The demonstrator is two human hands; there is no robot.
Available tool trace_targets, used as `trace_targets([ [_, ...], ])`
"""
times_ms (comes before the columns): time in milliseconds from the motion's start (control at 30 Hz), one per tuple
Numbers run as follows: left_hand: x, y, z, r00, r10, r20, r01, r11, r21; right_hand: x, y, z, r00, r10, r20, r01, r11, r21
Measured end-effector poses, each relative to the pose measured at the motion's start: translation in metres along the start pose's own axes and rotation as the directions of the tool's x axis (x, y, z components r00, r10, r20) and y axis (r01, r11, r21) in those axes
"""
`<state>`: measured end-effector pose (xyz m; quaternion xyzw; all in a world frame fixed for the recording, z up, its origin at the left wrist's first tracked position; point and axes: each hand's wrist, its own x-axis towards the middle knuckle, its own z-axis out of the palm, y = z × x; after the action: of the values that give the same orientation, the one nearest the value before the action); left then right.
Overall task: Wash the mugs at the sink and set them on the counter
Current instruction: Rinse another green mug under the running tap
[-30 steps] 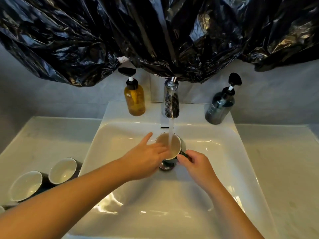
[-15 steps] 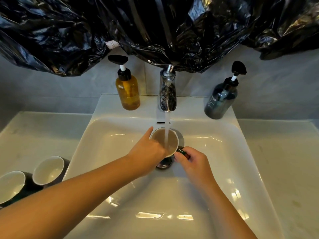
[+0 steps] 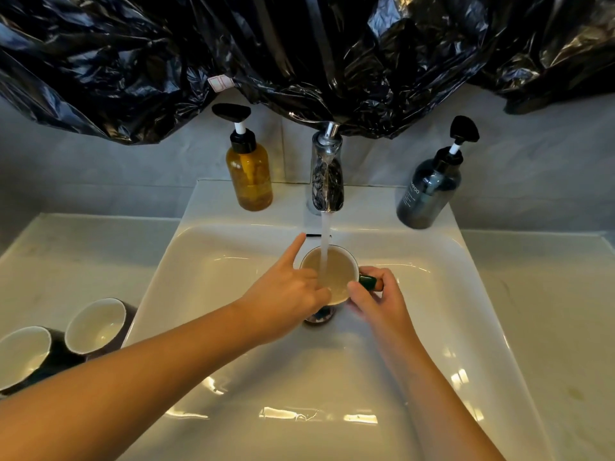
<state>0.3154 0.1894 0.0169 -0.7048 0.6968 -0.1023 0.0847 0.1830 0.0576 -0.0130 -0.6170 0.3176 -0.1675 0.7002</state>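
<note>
Rinsing step: the mug sits mid-basin in the sink under the running tap. The right hand pinches its handle. The left hand hooks the near rim, I think, with its index finger sticking out. Next I'd tip it out and carry it to the counter.

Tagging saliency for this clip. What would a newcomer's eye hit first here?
The mug under the running faucet, mid-sink: the right hand pinches its handle, the left hand curls over its rim. Next, the black plastic sheeting draped across the whole top, then two mugs on the counter at left.
</note>
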Motion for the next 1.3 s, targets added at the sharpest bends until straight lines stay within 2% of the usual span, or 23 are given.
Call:
trace_targets([
  [67,-0.005,0.005,0.002,1.000,0.004,0.013,-0.005,1.000,0.002,-0.001,-0.003,0.006,0.998,0.068,0.005,-0.068,0.992,0.110],
  [100,-0.007,0.004,-0.001,0.999,0.022,0.029,-0.023,1.000,0.003,-0.001,-0.004,0.008,0.997,0.080,0.001,-0.080,0.991,0.107],
  [167,-0.005,0.000,-0.009,0.985,0.056,0.161,-0.066,0.996,0.055,-0.002,-0.005,0.010,0.997,0.078,-0.021,-0.077,0.997,0.026],
  [233,0.004,-0.005,-0.013,0.947,0.068,0.315,-0.132,0.974,0.185,-0.001,-0.005,0.012,0.998,0.043,-0.045,-0.046,0.997,-0.060],
  [300,0.008,-0.009,-0.017,0.929,0.076,0.363,-0.165,0.961,0.221,-0.002,-0.007,0.014,0.998,0.033,-0.060,-0.037,0.998,-0.058],
  [367,0.004,-0.008,-0.014,0.966,0.097,0.242,-0.139,0.976,0.166,-0.001,-0.005,0.012,0.995,0.087,-0.042,-0.084,0.994,0.069],
  [467,-0.008,-0.003,0.002,0.997,0.068,0.041,-0.071,0.995,0.071,-0.002,-0.004,0.013,0.973,0.204,0.105,-0.221,0.954,0.201],
  [533,-0.010,0.001,0.004,0.993,0.063,0.095,-0.068,0.997,0.047,-0.001,-0.002,0.014,0.967,0.215,0.139,-0.236,0.958,0.163],
  [633,0.000,-0.005,0.000,0.969,0.050,0.243,-0.086,0.986,0.139,0.004,-0.005,0.014,0.979,0.165,0.118,-0.161,0.986,-0.039],
  [700,0.004,-0.012,-0.004,0.952,0.056,0.302,-0.114,0.978,0.177,0.007,-0.008,0.016,0.984,0.129,0.124,-0.120,0.990,-0.078],
  [733,0.003,-0.013,-0.006,0.960,0.067,0.271,-0.115,0.979,0.166,0.008,-0.009,0.017,0.985,0.120,0.124,-0.115,0.992,-0.042],
  [867,-0.009,-0.005,0.000,0.997,0.072,0.005,-0.072,0.996,0.054,0.008,-0.007,0.017,0.978,0.120,0.172,-0.139,0.985,0.106],
  [900,-0.010,-0.002,0.003,0.998,0.061,-0.009,-0.061,0.998,0.028,0.009,-0.004,0.016,0.976,0.125,0.180,-0.148,0.981,0.124],
  [967,-0.008,-0.003,0.003,0.996,0.073,0.051,-0.075,0.996,0.045,0.010,-0.001,0.015,0.978,0.122,0.166,-0.142,0.984,0.111],
  [1100,0.005,-0.016,0.003,0.967,0.122,0.223,-0.167,0.967,0.195,0.013,0.004,0.019,0.981,0.107,0.159,-0.107,0.994,-0.010],
  [1167,0.003,-0.017,0.004,0.977,0.141,0.161,-0.176,0.957,0.230,0.015,0.007,0.019,0.982,0.112,0.151,-0.123,0.991,0.062],
  [1300,-0.003,-0.013,0.017,0.996,0.094,-0.009,-0.092,0.990,0.108,0.016,0.006,0.015,0.981,0.104,0.164,-0.130,0.979,0.159],
])
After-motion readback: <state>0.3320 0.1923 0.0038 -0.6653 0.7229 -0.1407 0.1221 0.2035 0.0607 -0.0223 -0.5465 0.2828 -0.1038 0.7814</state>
